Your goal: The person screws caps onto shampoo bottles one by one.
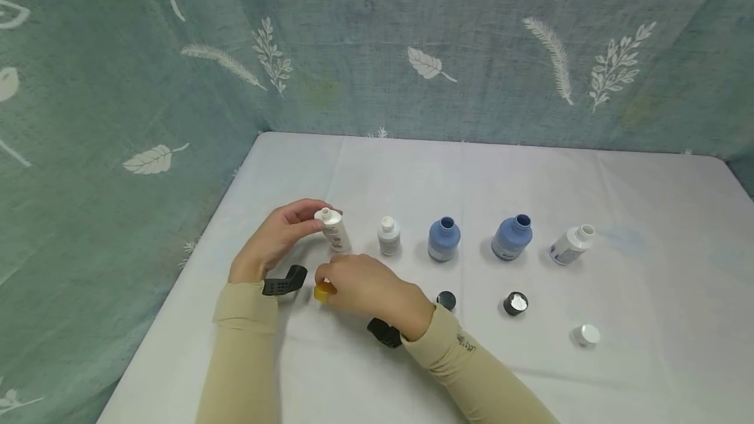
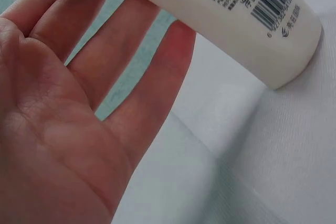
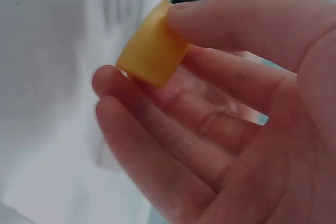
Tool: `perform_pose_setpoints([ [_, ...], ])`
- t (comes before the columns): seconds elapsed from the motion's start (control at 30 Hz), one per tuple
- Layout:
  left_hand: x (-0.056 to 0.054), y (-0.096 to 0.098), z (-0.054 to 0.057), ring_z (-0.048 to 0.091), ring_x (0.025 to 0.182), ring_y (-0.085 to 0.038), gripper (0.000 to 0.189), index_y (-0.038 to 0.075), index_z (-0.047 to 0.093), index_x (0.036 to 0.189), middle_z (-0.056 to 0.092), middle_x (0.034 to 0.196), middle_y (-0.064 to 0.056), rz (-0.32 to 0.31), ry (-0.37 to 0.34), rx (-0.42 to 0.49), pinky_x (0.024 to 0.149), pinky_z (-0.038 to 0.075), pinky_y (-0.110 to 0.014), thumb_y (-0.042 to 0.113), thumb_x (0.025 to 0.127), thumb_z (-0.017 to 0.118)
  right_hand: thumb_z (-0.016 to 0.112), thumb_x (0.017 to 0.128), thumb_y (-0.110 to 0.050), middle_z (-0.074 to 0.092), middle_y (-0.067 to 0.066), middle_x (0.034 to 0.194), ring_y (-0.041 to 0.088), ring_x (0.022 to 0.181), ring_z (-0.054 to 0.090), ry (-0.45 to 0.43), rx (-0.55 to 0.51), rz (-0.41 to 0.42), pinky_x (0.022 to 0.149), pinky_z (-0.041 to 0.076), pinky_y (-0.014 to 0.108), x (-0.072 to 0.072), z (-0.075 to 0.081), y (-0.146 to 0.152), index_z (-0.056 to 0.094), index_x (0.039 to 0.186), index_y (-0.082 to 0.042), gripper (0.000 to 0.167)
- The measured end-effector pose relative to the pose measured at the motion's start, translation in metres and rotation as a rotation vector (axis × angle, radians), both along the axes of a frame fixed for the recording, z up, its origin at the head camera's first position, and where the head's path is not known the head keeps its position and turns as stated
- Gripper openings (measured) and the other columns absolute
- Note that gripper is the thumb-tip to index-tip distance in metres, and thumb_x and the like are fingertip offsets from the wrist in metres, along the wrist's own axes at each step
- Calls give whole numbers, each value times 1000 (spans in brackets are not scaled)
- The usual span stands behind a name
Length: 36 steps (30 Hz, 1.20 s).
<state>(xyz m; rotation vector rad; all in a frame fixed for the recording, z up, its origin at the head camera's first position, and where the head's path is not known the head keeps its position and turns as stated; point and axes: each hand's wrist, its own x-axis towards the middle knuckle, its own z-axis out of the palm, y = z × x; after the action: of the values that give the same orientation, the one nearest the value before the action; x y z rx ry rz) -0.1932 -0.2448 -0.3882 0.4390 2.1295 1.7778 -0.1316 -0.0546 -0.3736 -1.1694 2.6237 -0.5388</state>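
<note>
My left hand (image 1: 283, 234) grips a white squeeze bottle (image 1: 338, 234) near its top, thumb in front and fingers behind. The bottle stands slightly tilted on the table, its narrow nozzle uncapped. Small print and a barcode show on its lower side in the left wrist view. In front of it, low over the table, my right hand (image 1: 368, 286) pinches a yellow cap (image 3: 153, 45) between thumb and fingers. Closest to both hands among the other bottles is a small white bottle (image 1: 389, 239) with an open nozzle.
To the right stand two blue bottles (image 1: 444, 241) and another white bottle (image 1: 571, 246), all open-mouthed. Nearer the front lie a black cap (image 1: 446, 300), a second black cap (image 1: 516, 303) with a pale inside, and a white cap (image 1: 587, 335). A patterned green curtain (image 1: 365, 70) encloses the white table.
</note>
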Motion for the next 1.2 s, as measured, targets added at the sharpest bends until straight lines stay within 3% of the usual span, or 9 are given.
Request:
perform_pose_setpoints([
  [0.27,-6,-13,-16,49,108,-25,34,9,53,117,55,119,-10,-14,14,2,94,34,-38,18,85,61,60,81,-16,50,-11,84,5,76,46,-31,-38,3,67,38,19,-5,21,10,61,98,-21,18],
  [0.43,-6,-7,-25,52,104,-24,35,7,55,115,57,115,-10,54,25,29,90,38,-34,19,83,63,56,82,-17,54,-11,94,4,80,49,-52,-130,-62,71,41,21,-12,26,26,58,110,-19,28],
  [0.57,-10,0,-29,54,101,-24,34,6,57,112,59,111,-10,103,45,50,87,42,-33,20,82,65,54,84,-21,54,-12,95,3,81,50,-39,-265,-122,71,43,22,-19,31,38,54,115,-18,30],
  [0.77,-14,6,-24,54,102,-23,36,7,58,112,58,113,-12,129,64,20,86,42,-33,25,81,65,56,87,-23,55,-13,95,1,83,50,-1,-466,-221,69,44,21,-33,40,43,56,111,-18,25],
  [1.0,-12,3,-19,51,104,-22,39,9,56,114,57,113,-10,103,-1,20,89,39,-35,25,80,67,56,87,-19,56,-9,102,1,87,49,72,-695,-326,70,47,22,-43,41,34,58,112,-16,25],
  [1.2,-8,1,-17,49,105,-24,35,8,55,112,55,115,-10,61,2,24,90,38,-35,23,82,65,58,86,-18,56,-8,104,1,90,50,148,-770,-354,70,46,20,-41,31,18,60,111,-17,25],
])
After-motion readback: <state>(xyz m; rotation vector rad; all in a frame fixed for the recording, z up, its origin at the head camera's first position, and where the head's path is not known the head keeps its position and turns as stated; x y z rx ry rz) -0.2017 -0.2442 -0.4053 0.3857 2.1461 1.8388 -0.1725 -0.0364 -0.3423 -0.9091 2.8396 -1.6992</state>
